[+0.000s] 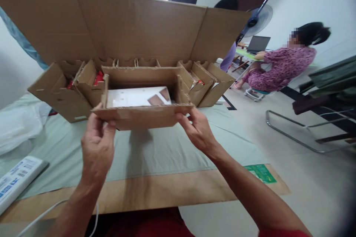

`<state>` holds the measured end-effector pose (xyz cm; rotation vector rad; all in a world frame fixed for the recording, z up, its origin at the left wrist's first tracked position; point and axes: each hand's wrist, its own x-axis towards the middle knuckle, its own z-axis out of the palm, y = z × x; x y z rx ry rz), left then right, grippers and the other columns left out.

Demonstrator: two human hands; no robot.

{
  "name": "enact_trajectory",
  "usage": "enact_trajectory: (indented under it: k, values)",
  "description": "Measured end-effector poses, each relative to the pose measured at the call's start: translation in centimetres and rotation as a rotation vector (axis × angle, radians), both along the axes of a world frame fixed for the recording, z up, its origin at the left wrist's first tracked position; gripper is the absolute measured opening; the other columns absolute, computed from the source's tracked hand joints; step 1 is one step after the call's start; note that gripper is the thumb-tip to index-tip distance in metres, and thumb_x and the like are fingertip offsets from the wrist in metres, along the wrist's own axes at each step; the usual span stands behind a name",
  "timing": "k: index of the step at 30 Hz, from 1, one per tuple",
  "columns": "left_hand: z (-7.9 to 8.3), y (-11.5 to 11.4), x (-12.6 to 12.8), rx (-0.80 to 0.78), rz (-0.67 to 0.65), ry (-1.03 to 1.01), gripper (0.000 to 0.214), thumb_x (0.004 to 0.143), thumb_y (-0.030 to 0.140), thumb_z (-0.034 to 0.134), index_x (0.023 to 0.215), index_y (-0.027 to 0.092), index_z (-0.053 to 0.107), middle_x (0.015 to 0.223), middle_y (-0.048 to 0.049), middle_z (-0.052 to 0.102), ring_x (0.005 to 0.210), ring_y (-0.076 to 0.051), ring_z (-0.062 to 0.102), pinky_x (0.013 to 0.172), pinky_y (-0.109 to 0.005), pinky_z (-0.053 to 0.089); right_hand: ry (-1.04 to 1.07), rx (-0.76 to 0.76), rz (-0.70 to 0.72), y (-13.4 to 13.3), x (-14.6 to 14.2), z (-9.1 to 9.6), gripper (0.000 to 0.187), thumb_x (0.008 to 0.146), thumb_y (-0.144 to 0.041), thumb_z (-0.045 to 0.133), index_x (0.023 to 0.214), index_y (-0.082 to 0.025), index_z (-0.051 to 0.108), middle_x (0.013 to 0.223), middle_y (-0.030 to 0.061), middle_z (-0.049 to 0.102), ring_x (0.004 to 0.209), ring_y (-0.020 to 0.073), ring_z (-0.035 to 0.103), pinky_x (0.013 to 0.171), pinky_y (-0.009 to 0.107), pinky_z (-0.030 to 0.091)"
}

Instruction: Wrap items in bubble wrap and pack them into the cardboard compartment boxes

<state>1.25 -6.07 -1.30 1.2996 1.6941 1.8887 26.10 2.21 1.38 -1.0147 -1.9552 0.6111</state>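
Between my two hands is a small open cardboard box (147,116), tilted so that its inside shows. A white box (128,97) with brown patches at one end lies in it. My left hand (98,144) grips the near left corner, thumb on the front. At the near right corner, my right hand (198,129) is closed on the edge. Behind stands a large cardboard display carton (144,26) with a tall raised back panel and several compartments. Red packets (98,77) show in some of its left compartments.
A pale green cloth (155,152) covers the wooden table (167,189). Clear plastic (22,126) and a long white box (19,179) lie on the left, with a white cable (44,213) near my left arm. A person (280,63) sits at a laptop (258,44) on the right.
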Motion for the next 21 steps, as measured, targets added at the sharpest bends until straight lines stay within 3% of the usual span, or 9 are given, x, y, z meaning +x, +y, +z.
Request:
enact_trajectory:
  k: [3, 6, 10, 12, 14, 17, 21]
  values:
    - [-0.5, -1.6, 1.9, -0.077, 0.003, -0.089, 0.044, 0.090, 0.044, 0.069, 0.129, 0.024, 0.064, 0.130, -0.0032, 0.072, 0.122, -0.022, 0.065, 0.108, -0.033, 0.051, -0.013, 0.015, -0.052, -2.1, 2.1, -0.5, 0.039, 0.099, -0.042, 0.053, 0.130, -0.022, 0.064, 0.119, 0.0090, 0.072, 0.094, 0.0231, 0.068, 0.072, 0.033, 0.058]
    - [-1.1, -2.7, 1.2, -0.151, 0.087, -0.097, 0.043, 0.088, 0.045, 0.072, 0.125, 0.025, 0.068, 0.120, -0.0020, 0.075, 0.117, -0.022, 0.067, 0.108, -0.034, 0.050, -0.072, -0.038, -0.001, -2.5, 1.4, -1.0, 0.039, 0.099, -0.041, 0.053, 0.133, -0.023, 0.063, 0.118, 0.0084, 0.072, 0.097, 0.0235, 0.067, 0.076, 0.034, 0.058]
    - [0.2, -0.8, -0.3, 0.008, 0.074, -0.115, 0.038, 0.085, 0.035, 0.075, 0.120, 0.020, 0.070, 0.112, -0.0020, 0.075, 0.109, -0.018, 0.067, 0.104, -0.031, 0.051, -0.025, -0.062, 0.033, 0.3, -0.3, 0.4, 0.042, 0.099, -0.042, 0.054, 0.136, -0.023, 0.061, 0.123, 0.0080, 0.071, 0.099, 0.0235, 0.066, 0.081, 0.035, 0.057]
    - [0.9, 0.0, 0.5, 0.053, 0.025, -0.104, 0.039, 0.086, 0.035, 0.075, 0.121, 0.020, 0.069, 0.112, -0.0019, 0.075, 0.108, -0.017, 0.068, 0.100, -0.028, 0.053, 0.000, -0.045, -0.002, 0.7, 0.5, 1.2, 0.041, 0.098, -0.041, 0.056, 0.134, -0.022, 0.062, 0.123, 0.0078, 0.071, 0.101, 0.0246, 0.066, 0.079, 0.035, 0.057]
    - [0.8, -0.5, 1.9, -0.008, -0.004, -0.097, 0.043, 0.086, 0.039, 0.074, 0.125, 0.022, 0.068, 0.116, -0.0021, 0.075, 0.109, -0.018, 0.069, 0.097, -0.028, 0.055, 0.011, -0.019, -0.048, -0.4, 2.1, 1.1, 0.035, 0.099, -0.041, 0.055, 0.127, -0.022, 0.066, 0.119, 0.0075, 0.072, 0.100, 0.0251, 0.067, 0.076, 0.034, 0.058]
    - [-1.1, -3.3, 3.5, -0.196, 0.000, -0.142, 0.050, 0.087, 0.047, 0.073, 0.133, 0.028, 0.066, 0.130, -0.0022, 0.072, 0.115, -0.023, 0.069, 0.093, -0.031, 0.059, 0.001, -0.011, -0.042, -3.7, 4.3, -0.9, 0.034, 0.100, -0.040, 0.055, 0.128, -0.023, 0.066, 0.120, 0.0087, 0.072, 0.103, 0.0260, 0.069, 0.081, 0.037, 0.059]
    - [-3.8, -6.1, 2.8, -0.343, 0.060, -0.176, 0.059, 0.085, 0.052, 0.073, 0.139, 0.033, 0.062, 0.132, -0.0007, 0.072, 0.114, -0.025, 0.071, 0.090, -0.031, 0.061, -0.056, 0.012, 0.045, -6.7, 5.4, -5.3, 0.051, 0.098, -0.041, 0.063, 0.146, -0.027, 0.052, 0.141, 0.0109, 0.062, 0.129, 0.0299, 0.060, 0.107, 0.048, 0.052]
